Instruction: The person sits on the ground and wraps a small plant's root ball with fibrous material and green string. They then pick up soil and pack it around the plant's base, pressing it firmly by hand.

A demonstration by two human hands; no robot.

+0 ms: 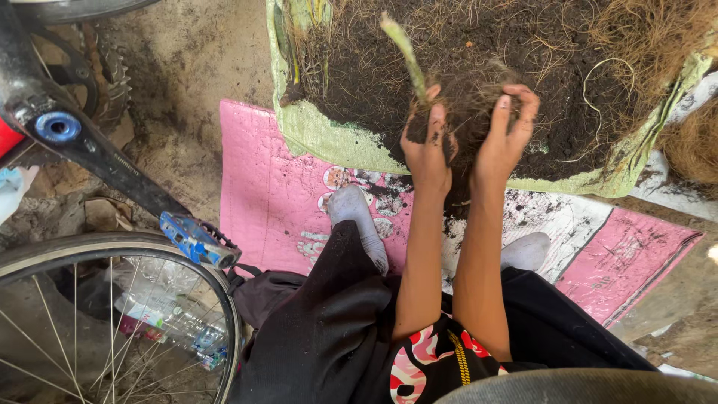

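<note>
Over the soil heap [553, 97], both hands' grip, left hand [428, 146] and right hand [507, 135], closes on a rooted clump [467, 101]

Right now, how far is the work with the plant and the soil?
Done: a heap of dark soil already lies on the green sack. In hand: the left hand and right hand hold a root clump with a pale green stem, above the sack's edge. Left: soil still clings to the roots; dry fibres lie unsorted.

Bare forearms, black trousers [329, 337], white socks [359, 221], red-patterned top [434, 359]
</note>
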